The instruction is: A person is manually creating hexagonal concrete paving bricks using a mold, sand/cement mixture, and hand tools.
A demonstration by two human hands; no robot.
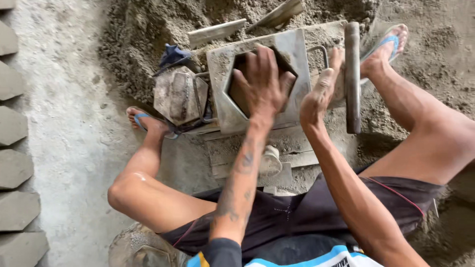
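Note:
A grey metal mould (292, 49) with a hexagonal opening rests on a wooden board in front of me. My left hand (263, 81) lies spread over the opening, fingers reaching into it. My right hand (321, 89) rests against the mould's right edge, beside its wire handle (319, 49), fingers loosely curled with nothing clearly held. A thick dark bar (352, 74) stands just right of that hand. A hexagonal metal plate (179, 95) lies to the left of the mould.
A heap of damp grey sand mix (143, 29) fills the top. Wooden planks (216, 31) lie on it. Finished hexagonal blocks (12, 168) line the left edge. My feet in blue sandals (143, 121) flank the board. A dark cloth (173, 54) lies near the plate.

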